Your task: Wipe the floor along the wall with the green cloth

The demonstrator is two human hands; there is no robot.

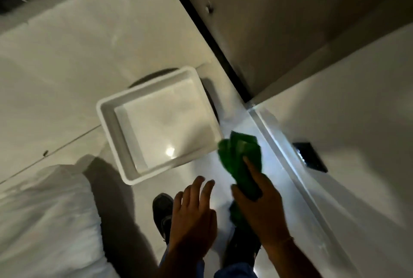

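Right hand [260,206] is gripping the bunched green cloth [242,159], fingers clamped around it, near the wall [335,143]; left hand [192,215] is hovering empty, fingers spread, beside a white tub [105,117].

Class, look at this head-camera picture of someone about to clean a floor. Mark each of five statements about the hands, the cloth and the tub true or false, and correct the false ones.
1. The right hand grips the green cloth. True.
2. The left hand also holds the cloth. False: it is open and holds nothing.
3. The white tub stands on the floor with nothing visible inside. True.
4. The cloth lies inside the tub. False: it hangs from the right hand, beside the tub's corner nearest the wall.
5. A dark shoe shows below the left hand. True.
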